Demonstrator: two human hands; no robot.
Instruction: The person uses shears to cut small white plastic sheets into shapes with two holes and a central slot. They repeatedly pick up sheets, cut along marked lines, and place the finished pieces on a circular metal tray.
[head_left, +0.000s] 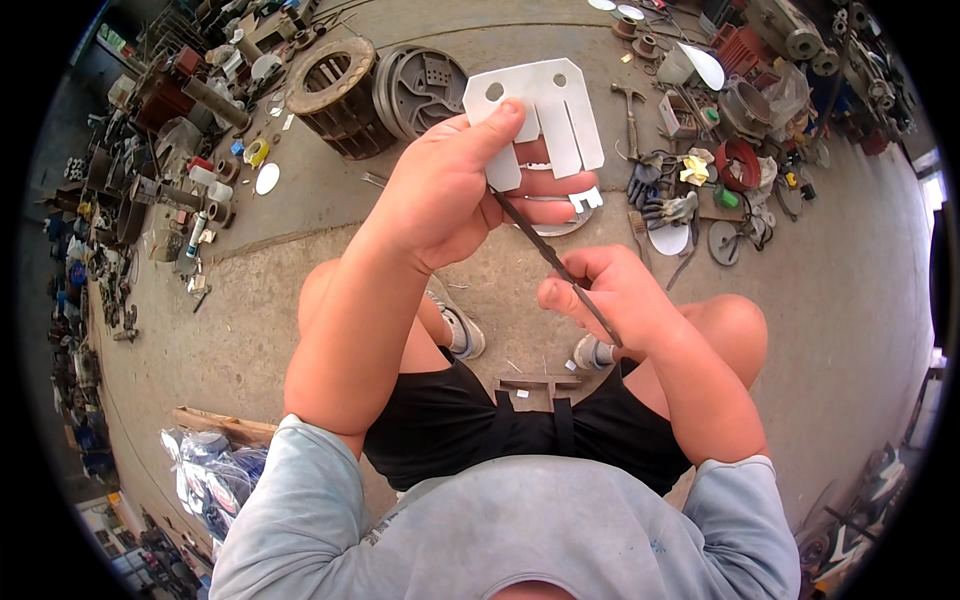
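Observation:
My left hand (450, 185) is raised in front of me and grips a flat white plate (520, 88). The plate has two round holes near its upper edge and long slots cut from its lower side. My thumb presses on its face, with fingers behind it. Lower and to the right, my right hand (615, 295) is closed around a thin dark file-like bar (535, 238). The bar slants up to the plate's lower left corner by my left palm; whether it touches is hard to tell. Beside my left fingertips shows a small white notched piece (584, 201).
A slatted round drum (335, 95) and a cast metal wheel (420, 90) stand ahead to the left. At the right lie a hammer (630, 115), gloves (668, 208) and a red ring (738, 165). Plastic-wrapped goods (205, 475) sit at lower left.

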